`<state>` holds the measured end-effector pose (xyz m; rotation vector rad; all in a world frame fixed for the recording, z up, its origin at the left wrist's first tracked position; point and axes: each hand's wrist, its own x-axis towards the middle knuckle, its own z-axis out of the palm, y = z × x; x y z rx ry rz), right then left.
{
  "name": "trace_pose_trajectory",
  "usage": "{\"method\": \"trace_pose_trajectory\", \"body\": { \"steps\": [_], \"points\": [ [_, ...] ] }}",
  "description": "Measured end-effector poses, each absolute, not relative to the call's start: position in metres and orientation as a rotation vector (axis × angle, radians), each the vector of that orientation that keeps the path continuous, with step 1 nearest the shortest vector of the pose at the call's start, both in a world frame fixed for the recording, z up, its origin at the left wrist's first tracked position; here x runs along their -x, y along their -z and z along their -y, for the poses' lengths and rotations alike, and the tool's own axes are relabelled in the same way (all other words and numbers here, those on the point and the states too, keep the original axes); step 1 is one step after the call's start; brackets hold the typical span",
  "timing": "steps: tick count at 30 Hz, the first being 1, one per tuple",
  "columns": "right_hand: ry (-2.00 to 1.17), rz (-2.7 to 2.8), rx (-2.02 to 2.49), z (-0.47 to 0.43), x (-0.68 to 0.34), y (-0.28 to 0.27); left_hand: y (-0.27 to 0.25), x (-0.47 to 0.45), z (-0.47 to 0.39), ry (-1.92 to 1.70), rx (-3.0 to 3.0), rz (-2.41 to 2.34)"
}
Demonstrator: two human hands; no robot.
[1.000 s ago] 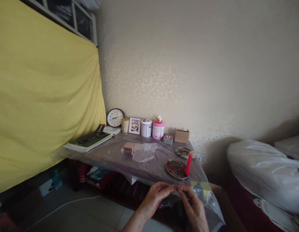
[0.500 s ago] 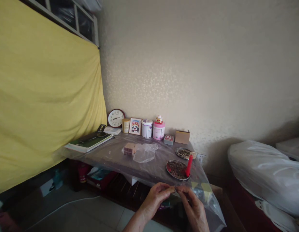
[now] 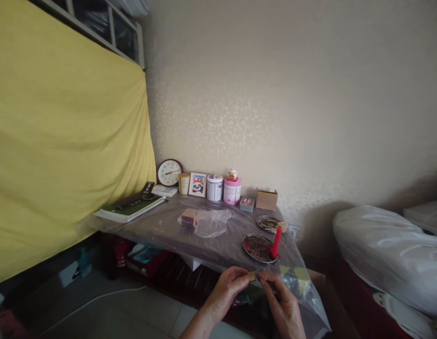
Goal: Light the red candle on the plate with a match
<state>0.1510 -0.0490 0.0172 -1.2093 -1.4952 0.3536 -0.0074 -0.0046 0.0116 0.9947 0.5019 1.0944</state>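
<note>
In front of the table's near edge, my left hand [image 3: 228, 288] is closed in a pinch on a small brown matchbox [image 3: 252, 277], holding it by its left end. My right hand [image 3: 280, 296] is closed too, its fingertips pressed together at the box's right end; what they pinch is too small and dark to make out. Just beyond the hands, a red candle [image 3: 276, 242] stands at the right rim of a round metal plate [image 3: 245, 246] covered with dark residue. Behind it, a second plate [image 3: 260, 225] carries light thin sticks that look like matches.
Plastic film covers the table [image 3: 151, 230]. A pack of small boxes [image 3: 189, 217] lies by a clear bag [image 3: 214, 223]. Along the wall stand a clock [image 3: 169, 172], a picture frame [image 3: 198, 184], tins [image 3: 214, 188] and a cardboard box [image 3: 266, 199]. A book [image 3: 133, 209] lies left.
Both hands stay together in the same place, with only a very slight shift at the fingertips. Nothing on the table has moved.
</note>
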Motion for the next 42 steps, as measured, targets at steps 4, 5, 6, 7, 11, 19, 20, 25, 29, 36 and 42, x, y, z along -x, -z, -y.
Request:
{"method": "trace_pose_trajectory", "body": {
  "steps": [4,5,6,7,11,19,20,25,29,36,42],
  "points": [
    [-0.347,1.497,1.227,0.049,-0.152,-0.014,-0.013,0.008,0.005,-1.088,-0.981,-0.504],
    [-0.335,1.502,1.232,0.048,-0.153,-0.014,-0.013,0.008,0.006,-1.087,-0.975,-0.502],
    [-0.323,1.509,1.237,0.048,-0.153,-0.014,-0.014,0.008,0.006,-1.084,-0.966,-0.499],
    [-0.31,1.515,1.238,0.048,-0.153,-0.014,-0.014,0.008,0.006,-1.081,-0.954,-0.496],
    [-0.262,1.526,1.226,0.048,-0.151,-0.016,-0.016,0.008,0.007,-1.083,-0.91,-0.495],
    [-0.22,1.543,1.247,0.046,-0.15,-0.012,-0.012,0.008,0.004,-1.089,-0.888,-0.465],
    [-0.213,1.541,1.248,0.046,-0.15,-0.011,-0.011,0.008,0.004,-1.091,-0.88,-0.462],
    [-0.189,1.54,1.231,0.043,-0.149,-0.01,-0.009,0.007,0.002,-1.089,-0.855,-0.465],
    [-0.179,1.557,1.196,0.043,-0.149,-0.009,-0.009,0.008,0.001,-1.084,-0.852,-0.461],
    [-0.147,1.568,1.178,0.042,-0.15,-0.009,-0.012,0.007,0.002,-1.094,-0.829,-0.481],
    [-0.107,1.59,1.122,0.039,-0.152,-0.006,-0.017,0.006,0.005,-1.104,-0.811,-0.498]
  ]
}}
